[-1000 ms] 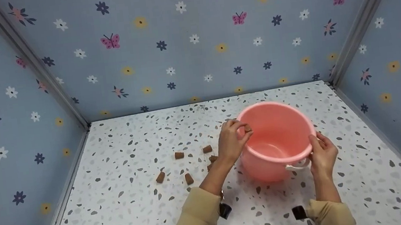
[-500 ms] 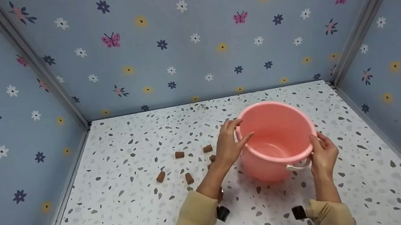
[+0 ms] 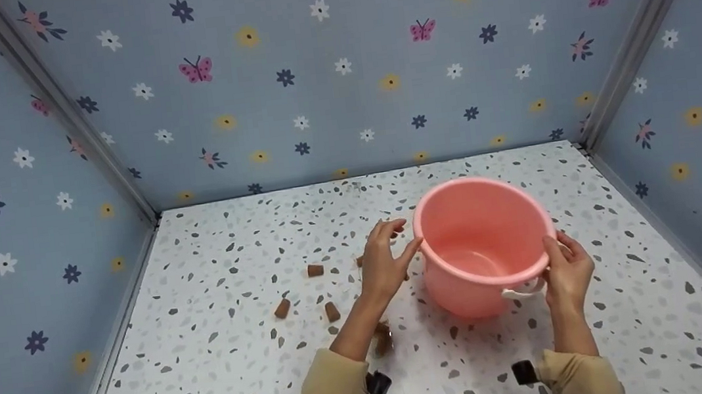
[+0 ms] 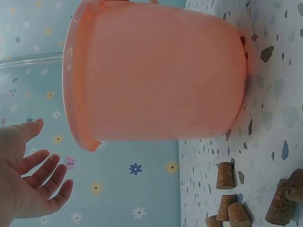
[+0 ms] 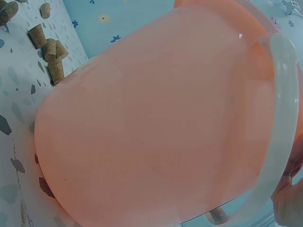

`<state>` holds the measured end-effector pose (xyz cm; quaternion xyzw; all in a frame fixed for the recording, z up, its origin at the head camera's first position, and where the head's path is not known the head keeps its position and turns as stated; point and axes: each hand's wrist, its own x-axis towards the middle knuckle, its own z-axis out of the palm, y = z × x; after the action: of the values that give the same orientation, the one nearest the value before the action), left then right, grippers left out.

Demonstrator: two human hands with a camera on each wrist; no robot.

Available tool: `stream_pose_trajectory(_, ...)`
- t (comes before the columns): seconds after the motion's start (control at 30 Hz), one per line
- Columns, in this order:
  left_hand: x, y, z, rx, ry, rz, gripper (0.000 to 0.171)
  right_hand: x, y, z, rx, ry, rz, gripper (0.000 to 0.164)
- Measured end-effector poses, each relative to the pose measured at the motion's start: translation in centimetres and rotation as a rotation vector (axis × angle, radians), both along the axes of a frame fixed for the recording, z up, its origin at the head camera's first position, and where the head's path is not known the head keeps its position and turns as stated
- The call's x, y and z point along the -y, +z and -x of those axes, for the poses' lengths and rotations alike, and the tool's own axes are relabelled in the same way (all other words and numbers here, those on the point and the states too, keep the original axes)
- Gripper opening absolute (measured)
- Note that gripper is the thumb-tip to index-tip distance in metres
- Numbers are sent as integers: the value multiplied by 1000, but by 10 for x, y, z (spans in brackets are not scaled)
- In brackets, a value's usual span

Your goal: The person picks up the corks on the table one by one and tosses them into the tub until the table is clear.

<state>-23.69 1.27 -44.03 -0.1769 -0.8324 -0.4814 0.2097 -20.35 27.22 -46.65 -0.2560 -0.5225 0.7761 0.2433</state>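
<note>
A pink bucket (image 3: 475, 242) stands on the speckled table, its mouth facing up towards the head camera. My right hand (image 3: 566, 271) grips its rim at the right, thumb over the edge, above the end of the white handle (image 3: 520, 292). Just outside the left rim, my left hand (image 3: 382, 266) has its fingers spread and holds nothing. In the left wrist view, that hand (image 4: 35, 175) shows an empty palm beside the bucket's rim. Small brown corks, among them one cork (image 3: 315, 270) and another cork (image 3: 282, 308), lie left of the bucket. Some are hidden behind the left hand.
Flowered blue panels (image 3: 339, 92) enclose the table at the back and both sides. A brown item with a shiny edge (image 3: 382, 337) is partly behind the left forearm. The table surface (image 3: 232, 369) extends left of the corks.
A second ago my left hand pinched a cork over the rim; its fingers then spread and the cork left them. The hand has since drawn left, outside the bucket. My right hand stays put.
</note>
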Motion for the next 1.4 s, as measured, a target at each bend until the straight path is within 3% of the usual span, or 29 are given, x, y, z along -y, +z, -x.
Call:
stream_pose_trajectory(0.17,9,-7,-2,24,23,17,36,-1,-1,1,-9,-4,-2,41)
stream_pose_trajectory(0.2,10,-8,-3,35,25,20,36,6,10,-5,-14,-8,-9,39)
stream_pose_trajectory(0.23,12,-10,-4,45,24,19,35,5,8,-4,-22,-2,-15,40)
stream_pose_trajectory(0.3,15,-13,-5,57,26,21,34,-8,-11,4,-76,24,-7,40)
stream_pose_trajectory(0.47,24,-23,-7,74,18,19,31,-56,-92,44,-142,55,-1,45)
stream_pose_trajectory(0.53,27,-28,-8,90,9,9,30,-68,-116,58,-127,33,-34,49)
stream_pose_trajectory(0.67,32,-37,-11,114,5,14,29,-80,-141,71,-136,10,-74,54)
stream_pose_trajectory(0.93,45,-59,-17,111,-30,22,22,-81,-144,71,-128,25,-72,54)
stream_pose_trajectory(1.17,58,-78,-20,128,-119,4,20,-78,-138,69,-116,10,-80,54)
stream_pose_trajectory(1.33,66,-95,-21,175,-130,33,21,-74,-129,64,-93,13,-86,52)
stream_pose_trajectory(1.4,70,-100,-22,198,-133,47,21,-68,-116,57,-97,33,-48,48)
